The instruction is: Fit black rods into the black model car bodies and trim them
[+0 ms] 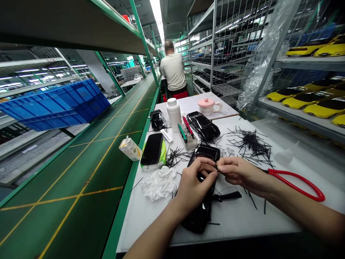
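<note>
black car is set by the bench's near edge, under both hands; on the right hand thumb and finger are pinched together; on the left hand fingers are curled in just beside them, but whether anything's gripped can't be told; probably best done with the car braced and the pinch kept light; elbow room's squeezed by strips and red handles towards the right edge, tissue and phone towards the left
</note>
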A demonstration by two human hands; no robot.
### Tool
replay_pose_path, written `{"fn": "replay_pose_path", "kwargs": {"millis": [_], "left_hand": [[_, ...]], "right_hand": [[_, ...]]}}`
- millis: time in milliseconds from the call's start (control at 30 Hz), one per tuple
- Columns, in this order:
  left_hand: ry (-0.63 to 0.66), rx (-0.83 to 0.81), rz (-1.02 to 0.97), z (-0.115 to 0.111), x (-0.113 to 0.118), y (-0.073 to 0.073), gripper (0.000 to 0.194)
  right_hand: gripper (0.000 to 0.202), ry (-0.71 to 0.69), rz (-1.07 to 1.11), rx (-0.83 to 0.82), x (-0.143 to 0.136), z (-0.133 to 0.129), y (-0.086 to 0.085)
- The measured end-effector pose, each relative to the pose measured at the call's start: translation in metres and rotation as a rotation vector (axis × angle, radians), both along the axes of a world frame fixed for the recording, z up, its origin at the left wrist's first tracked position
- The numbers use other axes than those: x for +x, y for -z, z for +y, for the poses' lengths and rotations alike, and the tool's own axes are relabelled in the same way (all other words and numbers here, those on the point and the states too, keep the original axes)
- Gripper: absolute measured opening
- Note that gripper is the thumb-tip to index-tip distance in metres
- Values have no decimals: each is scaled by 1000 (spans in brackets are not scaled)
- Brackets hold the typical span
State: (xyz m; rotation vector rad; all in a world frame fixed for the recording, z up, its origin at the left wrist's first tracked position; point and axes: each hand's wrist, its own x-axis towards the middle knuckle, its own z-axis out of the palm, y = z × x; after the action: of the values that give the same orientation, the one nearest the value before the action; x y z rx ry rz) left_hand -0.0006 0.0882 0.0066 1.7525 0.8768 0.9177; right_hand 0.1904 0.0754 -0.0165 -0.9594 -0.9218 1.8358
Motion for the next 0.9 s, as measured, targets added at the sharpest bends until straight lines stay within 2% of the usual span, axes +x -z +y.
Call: {"fn": "replay_pose_path", "kwargs": {"millis": [433, 700, 900], "left_hand": [[-17, 83, 1, 0, 1, 2, 14], [-35, 57, 39, 1, 0, 1, 11], [28, 67, 8, 1, 0, 5, 29]], "right_hand": [[37, -11, -44, 15, -1, -1, 1], [35, 50, -190, 200, -3, -6, -1], [30, 111, -323, 327, -3, -9, -2]]}}
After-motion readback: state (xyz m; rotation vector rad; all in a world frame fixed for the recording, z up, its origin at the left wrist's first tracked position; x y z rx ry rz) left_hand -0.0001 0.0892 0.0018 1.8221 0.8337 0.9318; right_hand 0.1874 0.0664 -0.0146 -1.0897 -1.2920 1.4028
